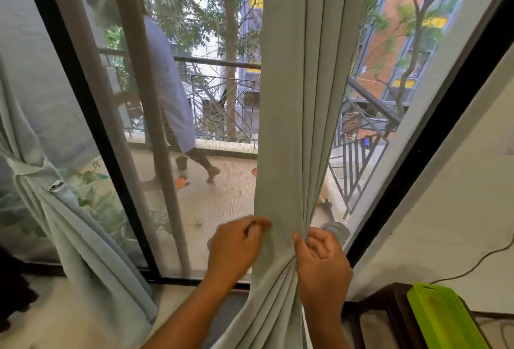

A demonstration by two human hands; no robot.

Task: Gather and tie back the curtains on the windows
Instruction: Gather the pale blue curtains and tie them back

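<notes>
Pale green curtain (pixel 294 126) hanging pleated, bunched at mid-height, second curtain (pixel 55 209) already tied back at left

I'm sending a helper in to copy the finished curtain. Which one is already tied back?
Face the glass door to the balcony. The tied curtain hangs at its far left, past the black frame. Unlike the middle curtain held by both hands, a fabric band cinches it.

Home room: curtained glass doors (pixel 122 154), balcony railing (pixel 222 92) outside.

The curtain (pixel 292 126) is matt, pale green woven cloth. The tray (pixel 442 318) looks like glossy lime plastic. The railing (pixel 222 92) is perhaps dark metal.
</notes>
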